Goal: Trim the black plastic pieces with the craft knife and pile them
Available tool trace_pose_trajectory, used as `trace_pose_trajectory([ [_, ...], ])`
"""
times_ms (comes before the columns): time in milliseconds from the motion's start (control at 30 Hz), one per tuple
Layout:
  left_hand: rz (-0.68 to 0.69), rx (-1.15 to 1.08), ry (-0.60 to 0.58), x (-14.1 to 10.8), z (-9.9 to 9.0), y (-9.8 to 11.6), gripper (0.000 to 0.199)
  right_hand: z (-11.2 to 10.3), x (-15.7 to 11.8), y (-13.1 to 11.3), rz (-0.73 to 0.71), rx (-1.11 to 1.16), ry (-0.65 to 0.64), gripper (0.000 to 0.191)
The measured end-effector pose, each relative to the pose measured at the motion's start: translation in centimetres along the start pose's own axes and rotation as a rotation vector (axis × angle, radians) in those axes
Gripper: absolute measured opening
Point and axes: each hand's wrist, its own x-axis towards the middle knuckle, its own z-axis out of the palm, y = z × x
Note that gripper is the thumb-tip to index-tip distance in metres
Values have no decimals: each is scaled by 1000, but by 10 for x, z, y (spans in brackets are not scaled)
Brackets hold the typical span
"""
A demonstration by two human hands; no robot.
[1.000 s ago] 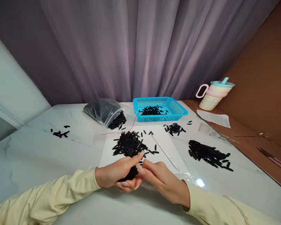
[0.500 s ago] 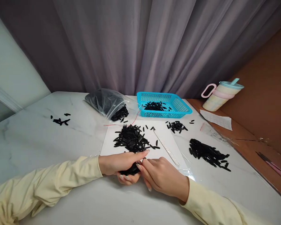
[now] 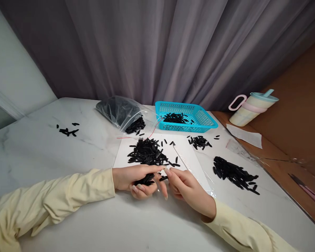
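At the white paper's (image 3: 122, 154) near side, my left hand (image 3: 128, 174) cups black pieces (image 3: 146, 180); my right hand's (image 3: 191, 189) fingertips are together, contents unclear. The pieces look light and stiff, best pinched mid-length.

No legible text, brands, or numbers

L hand (image 3: 144, 180) w/ blk pieces (image 3: 145, 180), R hand (image 3: 187, 187) at its fingertips, blue basket (image 3: 199, 128) behind
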Motion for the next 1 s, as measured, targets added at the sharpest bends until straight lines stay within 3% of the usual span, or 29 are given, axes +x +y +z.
trace_pose_trajectory([
  [100,45,-69,28,0,-2,1,54,-2,4,1,202,361,-77,46],
  [200,107,-102,76,-1,-1,1,43,-4,6,3,221,490,-134,43],
  [400,185,-104,112,-1,2,2,37,-8,6,4,228,444,-230,37],
  [633,203,-52,148,-2,6,2,36,-17,8,3,275,562,-349,34],
  [833,218,9,179,-2,8,1,38,-24,13,9,239,638,-482,25],
  [1000,217,0,191,-1,8,2,38,-27,16,8,210,656,-509,22],
])
